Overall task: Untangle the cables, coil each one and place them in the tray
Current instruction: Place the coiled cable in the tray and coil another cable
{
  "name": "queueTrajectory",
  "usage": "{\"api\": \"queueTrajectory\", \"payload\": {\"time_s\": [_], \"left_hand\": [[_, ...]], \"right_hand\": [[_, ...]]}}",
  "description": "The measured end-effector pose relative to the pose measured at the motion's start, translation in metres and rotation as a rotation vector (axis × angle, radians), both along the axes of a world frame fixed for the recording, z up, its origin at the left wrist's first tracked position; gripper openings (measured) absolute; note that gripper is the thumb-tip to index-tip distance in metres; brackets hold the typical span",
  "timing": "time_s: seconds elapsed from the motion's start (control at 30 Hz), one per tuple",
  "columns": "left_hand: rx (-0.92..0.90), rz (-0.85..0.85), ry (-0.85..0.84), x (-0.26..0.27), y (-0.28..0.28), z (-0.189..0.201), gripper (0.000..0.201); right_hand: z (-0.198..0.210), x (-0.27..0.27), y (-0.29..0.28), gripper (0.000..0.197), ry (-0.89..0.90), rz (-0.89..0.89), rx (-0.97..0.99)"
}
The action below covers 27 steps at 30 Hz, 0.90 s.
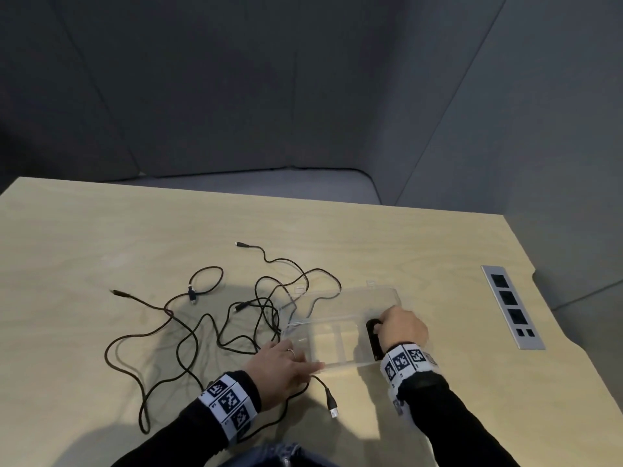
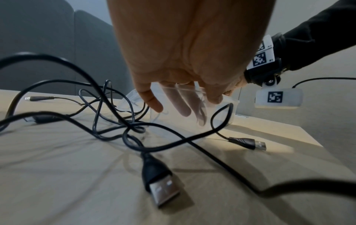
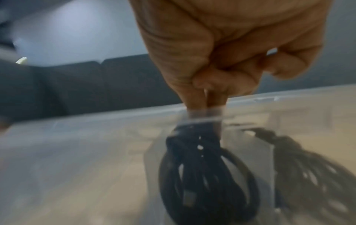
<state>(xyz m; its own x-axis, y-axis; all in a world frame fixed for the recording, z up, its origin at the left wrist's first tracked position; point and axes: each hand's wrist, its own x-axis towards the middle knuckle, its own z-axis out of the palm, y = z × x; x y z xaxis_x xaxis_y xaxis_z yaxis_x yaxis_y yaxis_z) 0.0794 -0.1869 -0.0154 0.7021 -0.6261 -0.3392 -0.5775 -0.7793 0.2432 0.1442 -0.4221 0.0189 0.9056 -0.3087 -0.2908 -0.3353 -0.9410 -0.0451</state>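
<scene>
The right hand [image 1: 403, 326] pinches 1 coiled cable [image 1: 374, 338] inside the tray [image 1: 387, 293]; the left hand [image 1: 281, 362], fingers relaxed, steadies its rim. The tangled cables [image 1: 209, 318] on the counter [image 1: 101, 230] remain.

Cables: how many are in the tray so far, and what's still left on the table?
Done: none fully released yet. In hand: the right hand pinches one coiled cable inside the clear tray's right compartment, while the left hand steadies the tray's near edge. Left: the tangled cables on the table, all still uncoiled.
</scene>
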Motion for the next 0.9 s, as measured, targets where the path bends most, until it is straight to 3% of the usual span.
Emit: {"api": "queueTrajectory", "payload": {"time_s": [0.13, 0.27, 0.37, 0.43, 0.57, 0.7, 0.8, 0.9], "left_hand": [[-0.022, 0.011, -0.026, 0.000, -0.003, 0.000, 0.044], [-0.013, 0.021, -0.021, -0.001, -0.002, 0.004, 0.048], [-0.024, 0.022, -0.001, -0.001, 0.000, 0.008, 0.042], [-0.017, -0.003, -0.009, 0.000, -0.001, 0.008, 0.043], [-0.006, -0.003, -0.017, 0.006, -0.005, 0.005, 0.045], [0.003, -0.040, -0.089, 0.016, -0.015, -0.001, 0.044], [-0.142, -0.042, -0.112, 0.016, -0.010, -0.002, 0.045], [-0.388, 0.084, -0.166, 0.013, 0.012, -0.007, 0.041]], "right_hand": [[0.001, -0.003, 0.008, 0.018, -0.041, 0.134, -0.083], [-0.011, -0.012, -0.002, 0.023, -0.079, 0.066, 0.175], [-0.025, -0.022, -0.010, 0.010, -0.131, 0.000, 0.328], [-0.024, -0.015, -0.012, 0.004, -0.104, -0.044, 0.274], [-0.005, 0.004, -0.004, 0.014, 0.002, -0.052, 0.099], [0.004, 0.020, -0.002, 0.014, -0.027, -0.021, 0.091], [0.015, 0.022, -0.014, 0.028, -0.030, -0.032, 0.172], [0.012, -0.003, -0.018, 0.033, -0.227, 0.147, 0.211]]}}
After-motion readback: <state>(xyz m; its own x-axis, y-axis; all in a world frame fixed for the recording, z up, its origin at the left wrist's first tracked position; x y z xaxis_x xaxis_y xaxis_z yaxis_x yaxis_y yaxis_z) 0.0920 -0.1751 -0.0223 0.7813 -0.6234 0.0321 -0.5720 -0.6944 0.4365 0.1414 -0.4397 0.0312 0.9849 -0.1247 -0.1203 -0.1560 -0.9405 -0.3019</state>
